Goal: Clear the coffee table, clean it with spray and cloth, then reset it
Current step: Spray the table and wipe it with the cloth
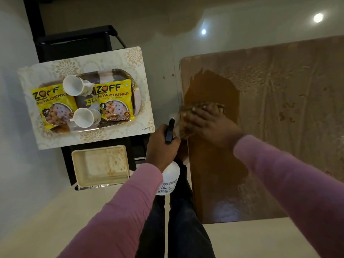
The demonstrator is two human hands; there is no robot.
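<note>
The table point(279, 108) is cleared, its tray point(119, 73) well left of it, and wiping is partway: right hand point(210, 121) flat on the cloth point(197, 104) at the table's left edge, left hand point(162, 146) gripping the spray point(170, 175) just off that edge, with most of the top and the reset left to do.

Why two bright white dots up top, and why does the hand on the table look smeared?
Head view: the dots look like lamps mirrored in the glossy floor. Head view: the right hand and the cloth under it are motion-blurred; the left hand gripping the spray bottle is sharper. Head view: light is dim, and the wide lens bows the coffee table edges.
</note>
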